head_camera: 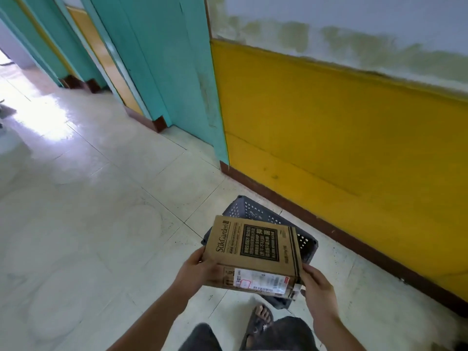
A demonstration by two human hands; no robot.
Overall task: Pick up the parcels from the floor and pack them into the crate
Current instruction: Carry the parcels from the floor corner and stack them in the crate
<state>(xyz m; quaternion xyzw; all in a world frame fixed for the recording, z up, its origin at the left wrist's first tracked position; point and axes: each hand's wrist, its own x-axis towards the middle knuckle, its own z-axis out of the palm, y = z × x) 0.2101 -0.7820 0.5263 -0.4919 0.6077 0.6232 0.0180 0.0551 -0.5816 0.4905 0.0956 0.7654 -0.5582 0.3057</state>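
Parcel carried in both hands over the crate: packing step under way.

Left hand (195, 271): fingers grasping the near-left corner of the cardboard parcel (253, 245). The parcel is off the floor (101, 224), tilted above the grey crate (307, 245) by the skirting. Right hand (317, 285): fingers grasping the near-right corner. Next, probably: level the parcel, clear the rim, lower it in.

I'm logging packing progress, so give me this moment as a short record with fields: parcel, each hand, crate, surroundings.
parcel: brown cardboard box with a printed top and a shipping label on its near side, held above the crate
left hand: grips the parcel's near left corner
right hand: grips the parcel's near right corner
crate: dark grey with perforated walls, standing on the floor; the parcel hides most of its inside
floor: pale tiles
wall: yellow, beside the crate
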